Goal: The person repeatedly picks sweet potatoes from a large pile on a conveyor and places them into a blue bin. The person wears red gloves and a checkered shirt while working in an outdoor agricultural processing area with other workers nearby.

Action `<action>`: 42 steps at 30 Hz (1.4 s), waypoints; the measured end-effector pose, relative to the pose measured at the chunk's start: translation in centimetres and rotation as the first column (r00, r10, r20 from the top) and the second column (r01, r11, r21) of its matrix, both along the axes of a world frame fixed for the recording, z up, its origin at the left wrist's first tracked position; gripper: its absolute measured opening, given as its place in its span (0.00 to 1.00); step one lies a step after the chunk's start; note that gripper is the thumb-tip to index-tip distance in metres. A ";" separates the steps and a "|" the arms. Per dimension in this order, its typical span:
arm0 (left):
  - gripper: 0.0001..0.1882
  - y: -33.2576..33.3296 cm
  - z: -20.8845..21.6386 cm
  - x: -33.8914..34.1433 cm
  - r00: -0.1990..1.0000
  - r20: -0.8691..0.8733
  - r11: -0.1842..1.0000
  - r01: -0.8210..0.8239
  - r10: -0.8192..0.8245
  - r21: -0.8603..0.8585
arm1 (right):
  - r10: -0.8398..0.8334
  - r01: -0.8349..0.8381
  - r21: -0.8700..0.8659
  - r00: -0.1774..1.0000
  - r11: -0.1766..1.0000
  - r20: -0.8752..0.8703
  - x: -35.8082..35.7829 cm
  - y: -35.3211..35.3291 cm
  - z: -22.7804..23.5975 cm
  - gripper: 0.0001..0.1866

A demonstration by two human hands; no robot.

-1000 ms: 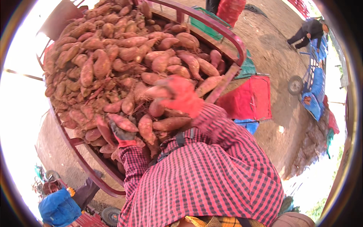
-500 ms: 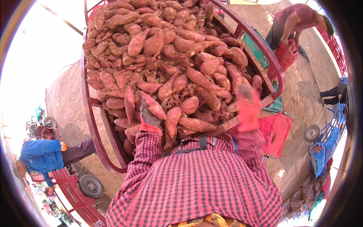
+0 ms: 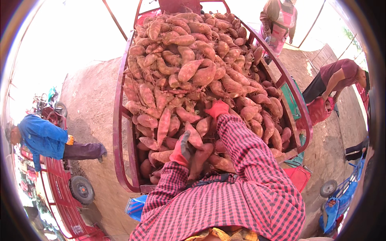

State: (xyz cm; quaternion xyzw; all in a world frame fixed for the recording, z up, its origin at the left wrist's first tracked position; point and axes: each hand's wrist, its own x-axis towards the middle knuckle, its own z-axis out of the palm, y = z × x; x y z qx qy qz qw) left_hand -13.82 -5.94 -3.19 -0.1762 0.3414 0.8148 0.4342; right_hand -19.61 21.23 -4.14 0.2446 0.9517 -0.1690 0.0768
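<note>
A big heap of reddish sweet potatoes (image 3: pixel 173 68), with thin roots and soil on them, fills a red-railed cart bed in front of me. My left hand (image 3: pixel 181 152), in a red glove with a grey palm, is closed around a sweet potato (image 3: pixel 194 135) at the near side of the heap. Its thumb lies along the left of that sweet potato, while the other fingers are mostly hidden. Farther in, my right hand (image 3: pixel 218 109), in a red glove, reaches into a dark hollow in the heap. Its fingertips are hidden among the sweet potatoes.
The cart's curved red rail (image 3: pixel 119 132) runs along both sides. To the right, a person in maroon (image 3: pixel 341 76) bends over a red sack (image 3: pixel 319 110). Another person (image 3: pixel 279 24) stands at the far right. At left, a person in blue (image 3: pixel 44 134) is beside a red vehicle (image 3: pixel 60 193).
My right hand has moved from the heap's right edge to its middle and down among the sweet potatoes. My left hand still has its sweet potato. The view has shifted, showing more of the far end.
</note>
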 end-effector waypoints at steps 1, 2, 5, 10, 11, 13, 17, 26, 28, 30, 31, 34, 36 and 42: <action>0.25 -0.4 0.4 0.2 0.977 -0.210 0.993 0.014 -0.039 -0.119 | -0.011 0.013 0.016 0.994 1.000 -0.110 1.2 -0.2 0.6 0.43; 0.27 -0.2 0.9 0.3 0.909 -0.411 0.971 -0.039 -0.064 -0.237 | -0.044 -0.002 -0.174 0.964 0.985 -0.261 2.2 -0.3 1.5 0.41; 0.41 1.0 3.1 1.1 0.678 -0.662 0.713 -0.288 -0.319 -0.639 | -0.292 -0.237 -0.744 0.813 0.625 -0.504 6.4 -0.7 4.2 0.34; 0.41 3.7 8.3 1.2 0.738 -0.674 0.998 -0.005 -0.042 -0.069 | -0.274 -0.445 -0.896 0.862 -0.008 -0.426 9.7 -3.0 8.4 0.26; 0.41 3.9 8.9 0.8 0.795 -0.598 0.991 0.024 -0.097 -0.128 | -0.223 -0.425 -0.894 0.867 0.140 -0.447 9.6 -3.5 8.9 0.23; 0.39 3.5 9.4 0.5 0.866 -0.481 0.989 0.097 -0.137 -0.109 | -0.258 -0.281 -0.955 0.920 0.092 -0.295 9.6 -4.3 9.8 0.20; 0.25 1.6 8.3 1.7 0.868 -0.481 0.987 0.054 -0.121 -0.151 | -0.093 -0.366 -0.742 0.863 0.561 -0.496 9.2 -5.7 10.2 0.17; 0.33 -6.5 8.9 13.6 0.972 -0.116 0.948 -0.226 0.205 -0.223 | 0.072 -0.525 -0.502 0.737 0.687 -0.672 9.3 -9.1 8.4 0.17; 0.35 -9.7 7.7 16.9 0.816 -0.307 0.863 -0.503 0.490 0.041 | -0.025 -0.485 -0.639 0.785 0.597 -0.619 10.1 -9.3 7.9 0.15; 0.39 -14.2 5.5 19.9 0.668 -0.161 0.664 -0.622 0.727 0.415 | -0.094 -0.367 -0.747 0.864 0.555 -0.494 11.1 -9.5 7.5 0.13; 0.39 -16.8 4.2 21.5 0.566 -0.207 0.601 -0.724 0.798 0.338 | -0.043 -0.421 -0.744 0.856 0.519 -0.515 11.6 -9.7 7.4 0.12; 0.47 -24.1 0.3 25.3 0.292 0.026 0.265 -0.900 0.956 0.346 | 0.092 -0.547 -0.669 0.804 0.503 -0.588 12.6 -10.1 7.2 0.11; 0.29 -26.6 -1.7 26.0 0.216 0.021 0.210 -0.965 0.976 0.159 | 0.260 -0.690 -0.437 0.662 0.577 -0.703 12.9 -10.2 7.2 0.11; 0.22 -21.2 -1.2 22.6 0.512 -0.175 0.493 -0.858 0.841 -0.145 | 0.084 -0.536 -0.585 0.776 0.608 -0.625 13.8 -6.5 7.6 0.10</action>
